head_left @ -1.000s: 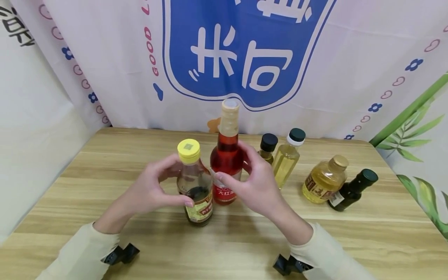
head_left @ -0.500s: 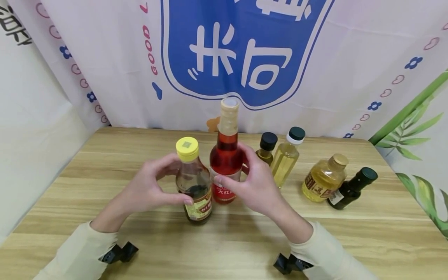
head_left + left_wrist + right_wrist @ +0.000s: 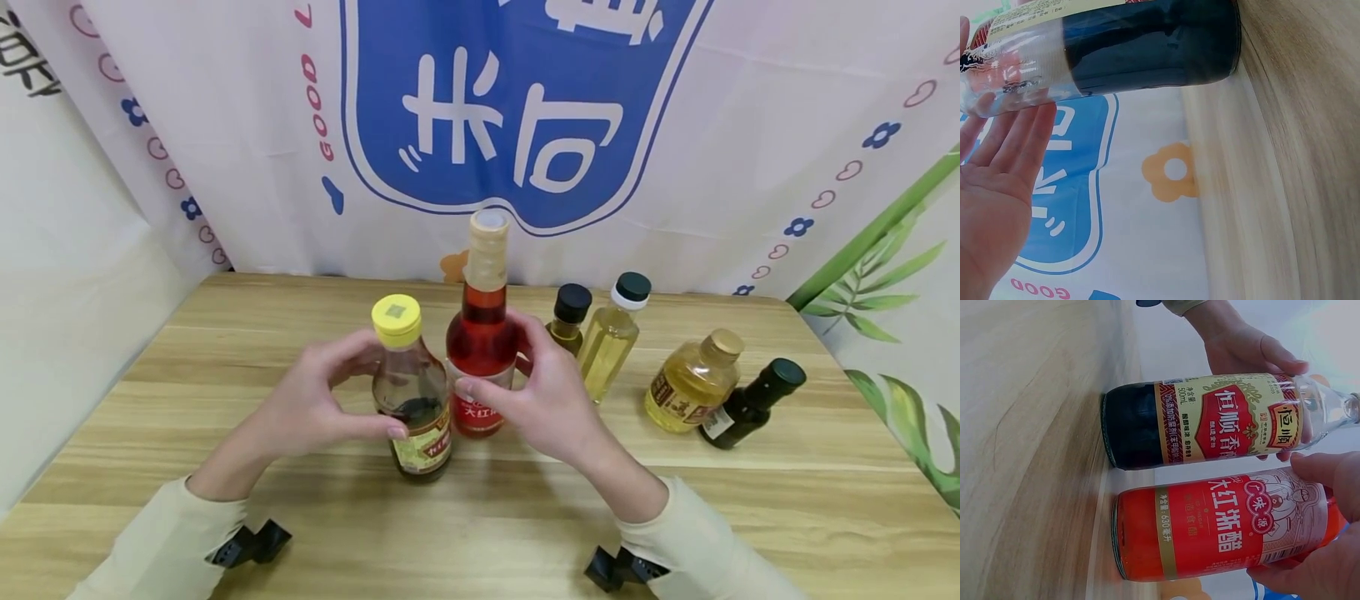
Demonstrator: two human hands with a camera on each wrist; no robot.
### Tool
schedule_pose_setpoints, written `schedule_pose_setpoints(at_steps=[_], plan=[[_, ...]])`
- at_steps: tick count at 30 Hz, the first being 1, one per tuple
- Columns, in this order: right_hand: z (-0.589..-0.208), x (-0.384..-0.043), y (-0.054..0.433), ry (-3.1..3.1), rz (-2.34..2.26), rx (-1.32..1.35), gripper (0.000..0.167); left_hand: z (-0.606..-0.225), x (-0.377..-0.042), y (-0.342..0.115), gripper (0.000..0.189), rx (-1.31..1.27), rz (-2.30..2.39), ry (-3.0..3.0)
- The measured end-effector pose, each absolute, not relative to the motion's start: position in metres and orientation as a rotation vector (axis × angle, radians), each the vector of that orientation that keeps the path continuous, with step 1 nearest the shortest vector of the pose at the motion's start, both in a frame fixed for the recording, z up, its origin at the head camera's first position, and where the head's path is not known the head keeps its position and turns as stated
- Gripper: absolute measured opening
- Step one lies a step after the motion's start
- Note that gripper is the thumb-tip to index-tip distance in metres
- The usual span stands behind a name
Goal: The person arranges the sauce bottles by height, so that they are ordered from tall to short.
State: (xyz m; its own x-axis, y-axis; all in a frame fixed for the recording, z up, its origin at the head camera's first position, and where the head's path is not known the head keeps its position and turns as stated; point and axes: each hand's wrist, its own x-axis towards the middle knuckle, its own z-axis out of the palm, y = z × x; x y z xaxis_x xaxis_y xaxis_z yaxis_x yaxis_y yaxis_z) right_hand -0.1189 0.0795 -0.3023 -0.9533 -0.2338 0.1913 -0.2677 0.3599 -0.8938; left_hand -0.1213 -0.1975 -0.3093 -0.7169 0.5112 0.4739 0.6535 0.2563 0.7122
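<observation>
Near the middle of the table, my left hand [image 3: 318, 400] holds a dark vinegar bottle [image 3: 422, 442] with a yellow cap, thumb in front and fingers behind. Close on its right stands a taller red vinegar bottle [image 3: 480, 408] with a cream-wrapped neck; my right hand [image 3: 551, 392] grips it from the right. Both bottles stand upright on the wood. In the right wrist view, the dark bottle's label [image 3: 1229, 419] and the red bottle's label [image 3: 1229, 525] face the camera. The left wrist view shows the dark bottle [image 3: 1154, 47] with my left palm [image 3: 997, 200] beside it.
To the right stand a black-capped bottle [image 3: 570, 312], partly hidden by my right hand, and a tall pale-oil bottle [image 3: 609, 346]. Farther right are a squat yellow-oil bottle [image 3: 693, 383] and a small dark bottle [image 3: 750, 408]. A printed cloth [image 3: 262, 167] hangs behind the table [image 3: 247, 333].
</observation>
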Motion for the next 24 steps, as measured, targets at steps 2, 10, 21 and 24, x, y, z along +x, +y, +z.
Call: schedule_pose_setpoints(at_steps=[2, 10, 21, 24], plan=[[-0.3026, -0.119, 0.0794, -2.568, 1.701, 0.465, 0.083, -0.3094, -0.1217, -0.1977, 0.077, -1.112, -1.462, -2.367], [-0.3041, -0.12, 0.0783, -2.583, 1.709, 0.431, 0.085, -0.3115, -0.1228, -0.1979, 0.073, -1.124, -1.511, -2.324], [-0.3092, -0.1203, 0.0753, -2.494, 1.731, 0.439, 0.081, -0.306, -0.1192, -0.1967, 0.071, -1.099, -1.458, -2.384], [-0.3095, -0.1212, 0.0749, -2.476, 1.73, 0.466, 0.08, -0.3049, -0.1195, -0.1968, 0.07, -1.096, -1.449, -2.391]])
